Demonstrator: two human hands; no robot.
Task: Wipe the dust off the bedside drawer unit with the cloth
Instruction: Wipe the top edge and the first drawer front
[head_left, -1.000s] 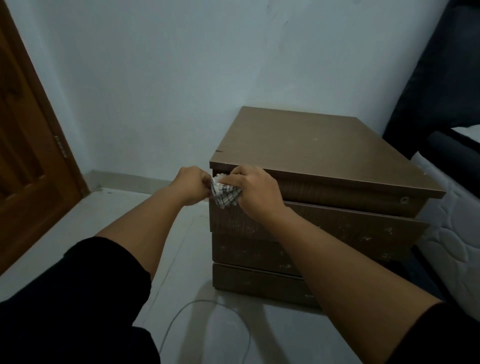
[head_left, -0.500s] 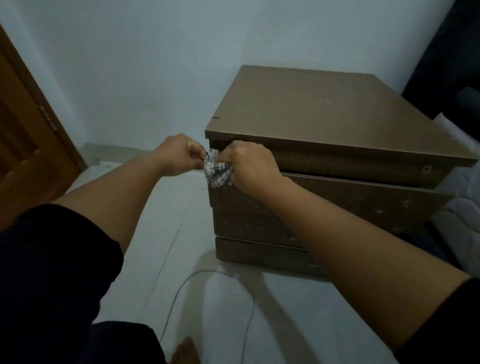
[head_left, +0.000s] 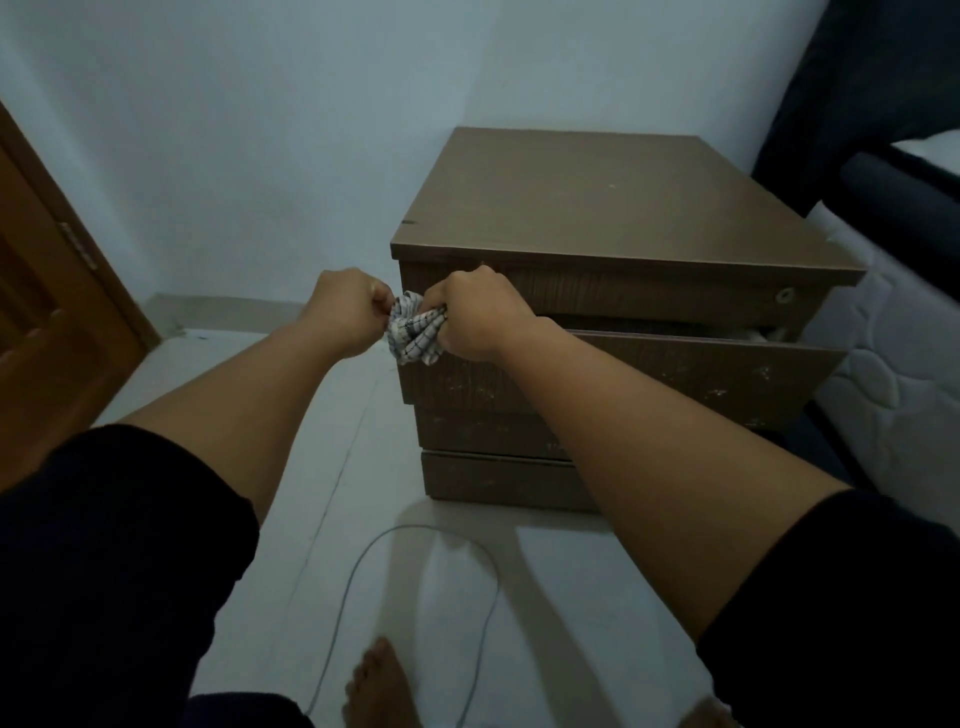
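— Hands first: where are they?

— Both are out in front at about 12 o'clock, close together. The left hand (head_left: 349, 310) and the right hand (head_left: 475, 314) each have curled fingers pinching the same bunched cloth (head_left: 414, 333), which bridges the small gap between them.

— What sort of cloth?

— White with a dark check, crumpled into a wad (I cannot tell how big it is unfolded). It sits at the front left corner of the drawer unit (head_left: 597, 208), just under the lip of the top; whether it touches the wood I cannot tell.

— And the unit itself?

— Brown, standing on the pale floor (head_left: 332, 415) against the wall (head_left: 311, 130), from 12 to 2 o'clock. The second drawer (head_left: 701, 371) is slid out at its right end, and its front carries pale specks.

— Anything around it?

— A wooden door (head_left: 47, 322) at 9 o'clock, a mattress (head_left: 893, 395) at 3 o'clock beside the unit, a thin cable (head_left: 363, 561) looping on the floor at 6 o'clock, and a bare foot (head_left: 382, 691) below that.
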